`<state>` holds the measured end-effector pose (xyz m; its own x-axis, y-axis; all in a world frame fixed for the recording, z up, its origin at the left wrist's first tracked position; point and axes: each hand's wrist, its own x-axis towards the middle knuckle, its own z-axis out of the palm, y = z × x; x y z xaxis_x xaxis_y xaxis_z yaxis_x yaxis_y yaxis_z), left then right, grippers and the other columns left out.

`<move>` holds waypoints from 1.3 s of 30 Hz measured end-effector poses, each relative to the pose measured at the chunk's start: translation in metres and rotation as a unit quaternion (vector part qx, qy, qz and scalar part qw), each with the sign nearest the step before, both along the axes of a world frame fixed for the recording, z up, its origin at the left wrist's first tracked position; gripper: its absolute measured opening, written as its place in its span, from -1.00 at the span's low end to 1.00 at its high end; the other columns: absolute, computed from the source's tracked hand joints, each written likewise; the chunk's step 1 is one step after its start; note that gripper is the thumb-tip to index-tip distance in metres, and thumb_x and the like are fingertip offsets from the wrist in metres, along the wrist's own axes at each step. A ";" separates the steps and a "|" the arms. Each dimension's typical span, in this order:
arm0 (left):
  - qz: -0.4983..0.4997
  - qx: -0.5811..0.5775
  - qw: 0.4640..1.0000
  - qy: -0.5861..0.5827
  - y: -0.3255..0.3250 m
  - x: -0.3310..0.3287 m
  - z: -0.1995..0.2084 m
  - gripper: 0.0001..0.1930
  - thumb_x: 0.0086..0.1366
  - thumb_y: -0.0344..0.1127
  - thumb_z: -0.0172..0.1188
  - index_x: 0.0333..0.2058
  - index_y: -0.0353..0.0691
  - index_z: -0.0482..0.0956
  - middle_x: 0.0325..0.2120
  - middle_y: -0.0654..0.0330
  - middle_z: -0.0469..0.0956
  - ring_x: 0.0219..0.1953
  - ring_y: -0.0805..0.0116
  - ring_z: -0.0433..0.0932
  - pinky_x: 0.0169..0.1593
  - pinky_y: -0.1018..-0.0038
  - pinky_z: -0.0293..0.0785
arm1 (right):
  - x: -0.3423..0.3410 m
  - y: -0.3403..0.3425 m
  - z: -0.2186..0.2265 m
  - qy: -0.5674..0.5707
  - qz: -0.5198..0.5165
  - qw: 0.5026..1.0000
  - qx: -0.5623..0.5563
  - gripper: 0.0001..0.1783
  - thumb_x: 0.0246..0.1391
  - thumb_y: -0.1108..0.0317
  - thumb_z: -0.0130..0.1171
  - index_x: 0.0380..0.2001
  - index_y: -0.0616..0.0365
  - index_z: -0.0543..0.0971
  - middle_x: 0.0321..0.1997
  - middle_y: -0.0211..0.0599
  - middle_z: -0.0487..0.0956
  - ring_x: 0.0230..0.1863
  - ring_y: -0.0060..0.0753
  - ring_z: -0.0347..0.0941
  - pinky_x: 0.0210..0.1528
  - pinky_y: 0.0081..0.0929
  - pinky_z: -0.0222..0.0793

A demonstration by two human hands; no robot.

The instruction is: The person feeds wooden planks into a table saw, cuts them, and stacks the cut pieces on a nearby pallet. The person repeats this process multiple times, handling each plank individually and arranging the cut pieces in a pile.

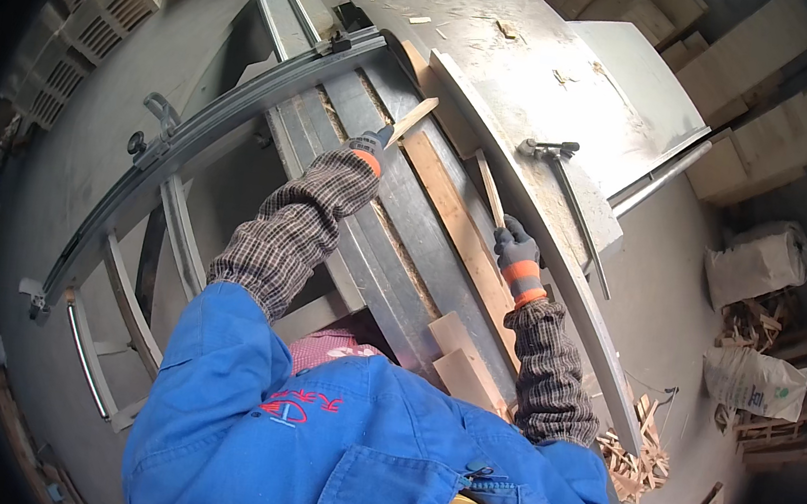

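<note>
My left hand [370, 147], in a grey and orange glove, grips a short thin wooden strip [414, 118] that points up and to the right over the metal saw table [470, 39]. My right hand [516, 251], gloved the same way, holds a thin wooden stick [491, 189] standing up from its fingers. Between the two hands a long wooden plank [453, 220] lies along the machine bed. Both forearms wear checked sleeve covers over a blue jacket.
A metal fence with a clamp lever [549, 150] runs along the table's right edge. Grey rails [207, 132] curve away at the left. Small wood blocks [459, 358] lie near me. Offcuts [635, 457] pile on the floor beside white sacks [756, 265]. Stacked timber stands at the top right.
</note>
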<state>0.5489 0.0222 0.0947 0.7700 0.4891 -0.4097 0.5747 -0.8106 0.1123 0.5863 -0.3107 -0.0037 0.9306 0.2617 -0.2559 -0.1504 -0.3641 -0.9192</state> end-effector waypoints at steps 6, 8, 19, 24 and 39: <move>-0.009 -0.003 1.000 -0.001 -0.006 0.008 0.008 -0.18 0.20 -0.40 0.26 0.36 0.25 0.09 0.04 -0.06 0.46 0.00 -0.07 0.53 -0.02 0.09 0.51 | 0.012 0.006 -0.002 -0.020 0.026 0.996 -0.088 -0.45 0.05 0.11 0.14 0.10 0.10 0.54 -0.11 0.00 0.65 -0.06 -0.14 0.59 0.06 -0.37 0.40; -0.009 -0.003 1.000 0.002 -0.008 0.009 0.012 -0.19 0.20 -0.41 0.26 0.36 0.25 0.09 0.04 -0.06 0.46 0.00 -0.07 0.53 -0.02 0.09 0.51 | 0.012 0.011 0.006 -0.021 0.039 0.993 -0.107 -0.45 0.05 0.09 0.13 0.10 0.07 0.54 -0.03 0.05 0.61 0.06 -0.02 0.54 0.15 -0.31 0.36; -0.033 0.010 0.999 0.015 -0.017 -0.001 0.013 -0.19 0.20 -0.41 0.25 0.36 0.25 0.09 0.04 -0.06 0.45 0.00 -0.06 0.53 -0.01 0.09 0.51 | 0.010 0.037 0.030 -0.058 0.049 0.987 -0.144 -0.48 0.07 0.06 0.11 0.10 -0.02 0.55 -0.06 0.05 0.61 0.03 0.03 0.54 0.12 -0.24 0.39; -0.034 0.015 0.999 0.016 -0.009 -0.004 0.021 -0.20 0.20 -0.41 0.24 0.36 0.25 0.09 0.05 -0.05 0.45 0.00 -0.06 0.53 -0.01 0.09 0.51 | 0.008 0.063 0.045 -0.119 0.055 0.973 -0.188 -0.49 0.08 0.07 0.09 0.09 -0.02 0.55 -0.02 0.05 0.59 0.06 0.06 0.51 0.14 -0.23 0.38; -0.123 -0.018 0.992 0.031 -0.018 0.001 0.037 -0.21 0.21 -0.42 0.23 0.36 0.24 0.10 0.05 -0.05 0.45 0.00 -0.06 0.53 0.00 0.09 0.51 | 0.020 -0.008 0.026 0.037 0.019 0.996 -0.074 -0.55 0.11 0.15 0.20 0.09 -0.08 0.57 -0.61 -0.51 0.43 -0.65 -0.64 0.27 -0.56 -0.53 0.27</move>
<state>0.5501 0.0047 0.1312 0.8364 0.2749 -0.4741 0.3675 -0.9231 0.1131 0.6067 -0.3183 0.0223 0.8980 0.2505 -0.3617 -0.1993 -0.5013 -0.8420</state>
